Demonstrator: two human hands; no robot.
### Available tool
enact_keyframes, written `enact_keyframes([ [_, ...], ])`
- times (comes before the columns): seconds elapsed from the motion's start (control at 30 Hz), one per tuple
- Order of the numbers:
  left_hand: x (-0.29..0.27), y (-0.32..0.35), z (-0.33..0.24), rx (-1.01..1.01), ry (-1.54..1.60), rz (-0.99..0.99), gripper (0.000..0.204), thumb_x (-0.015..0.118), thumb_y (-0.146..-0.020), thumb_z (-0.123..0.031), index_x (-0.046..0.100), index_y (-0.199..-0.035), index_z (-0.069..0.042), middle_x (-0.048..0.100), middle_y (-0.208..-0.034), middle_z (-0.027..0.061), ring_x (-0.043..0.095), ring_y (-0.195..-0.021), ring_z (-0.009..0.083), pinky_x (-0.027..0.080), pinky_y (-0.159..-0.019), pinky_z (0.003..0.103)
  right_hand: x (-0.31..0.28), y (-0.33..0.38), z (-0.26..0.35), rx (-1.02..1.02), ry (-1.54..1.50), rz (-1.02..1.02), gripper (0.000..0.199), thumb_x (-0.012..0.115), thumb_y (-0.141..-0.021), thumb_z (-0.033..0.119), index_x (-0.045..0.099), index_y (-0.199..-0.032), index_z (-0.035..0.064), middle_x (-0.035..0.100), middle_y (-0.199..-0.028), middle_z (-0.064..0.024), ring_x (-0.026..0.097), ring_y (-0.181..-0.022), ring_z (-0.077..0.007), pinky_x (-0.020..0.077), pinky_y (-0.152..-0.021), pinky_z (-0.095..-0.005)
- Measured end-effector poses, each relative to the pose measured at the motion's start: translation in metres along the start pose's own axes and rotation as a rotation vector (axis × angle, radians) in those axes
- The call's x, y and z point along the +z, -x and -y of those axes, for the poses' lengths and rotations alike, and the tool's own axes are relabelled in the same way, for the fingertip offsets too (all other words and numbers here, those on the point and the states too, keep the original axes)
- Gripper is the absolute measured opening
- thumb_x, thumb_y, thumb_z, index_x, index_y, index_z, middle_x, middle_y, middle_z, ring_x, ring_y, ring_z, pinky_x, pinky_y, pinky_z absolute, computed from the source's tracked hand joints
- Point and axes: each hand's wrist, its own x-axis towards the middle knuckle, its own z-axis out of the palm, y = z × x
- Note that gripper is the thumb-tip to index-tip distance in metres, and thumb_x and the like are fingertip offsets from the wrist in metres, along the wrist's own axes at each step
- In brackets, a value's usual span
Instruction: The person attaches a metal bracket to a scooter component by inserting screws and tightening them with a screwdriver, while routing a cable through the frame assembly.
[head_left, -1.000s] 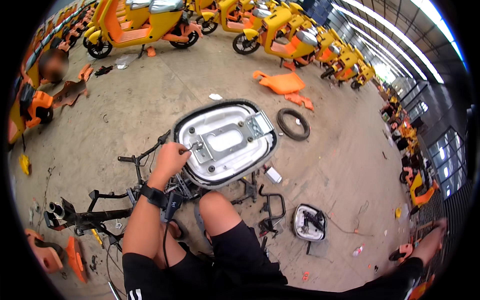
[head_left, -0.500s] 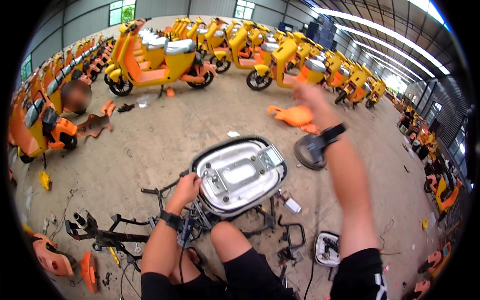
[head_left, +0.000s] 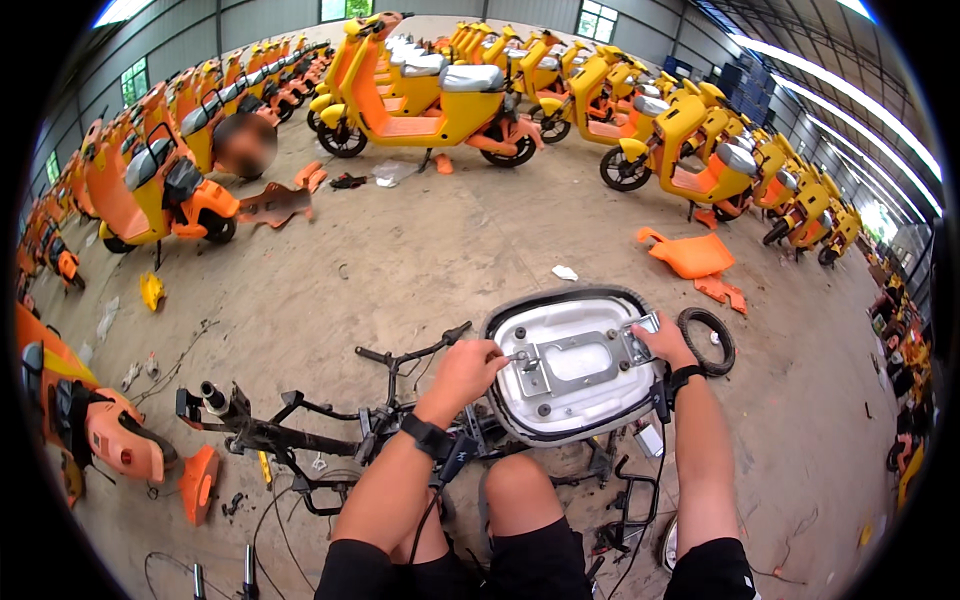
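Observation:
An upturned scooter seat (head_left: 575, 405) shows its white underside and a grey metal bracket (head_left: 580, 362), resting on a stripped black scooter frame (head_left: 300, 435). My left hand (head_left: 465, 370) grips the bracket's left end with closed fingers. My right hand (head_left: 662, 340) rests closed on the bracket's right end near the seat's far rim. Both wrists wear black bands. My bare knees sit below the seat.
A black tyre (head_left: 706, 340) lies right of the seat. Orange body panels (head_left: 692, 255) lie on the concrete beyond. Rows of orange and yellow scooters (head_left: 430, 100) line the back and left. A person (head_left: 245, 145) crouches at far left. Loose orange parts (head_left: 198, 480) lie lower left.
My right arm has come down from being stretched out toward the tyre and now holds the seat bracket. The view has tilted up, showing more scooters. My left hand stays on the bracket.

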Motion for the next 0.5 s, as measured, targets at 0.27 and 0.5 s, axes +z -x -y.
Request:
enact_keyframes([
  [0.27, 0.012, -0.021, -0.007, -0.104, -0.117, 0.026, 0.018, 0.071, -0.080, -0.021, 0.074, -0.084, -0.003, 0.068, -0.077, 0.0184, 0.065, -0.075, 0.0362, 0.052, -0.069, 0.041, -0.002, -0.003, -0.007, -0.023, -0.085, -0.043, 0.059, 0.079, -0.075, 0.037, 0.058, -0.111, -0.0045, 0.068, -0.098, -0.0211, 0.066, -0.091, -0.0313, 0.0507, -0.081, -0.0382],
  [0.5, 0.005, -0.023, -0.020, -0.256, -0.221, 0.062, 0.031, 0.077, -0.075, -0.031, 0.071, -0.078, 0.000, 0.068, -0.077, 0.0199, 0.066, -0.078, 0.0375, 0.052, -0.070, 0.044, -0.001, -0.004, -0.011, 0.037, -0.124, -0.033, 0.051, 0.080, -0.075, 0.035, 0.062, -0.106, -0.0015, 0.069, -0.095, -0.0180, 0.067, -0.086, -0.0274, 0.0514, -0.079, -0.0370],
])
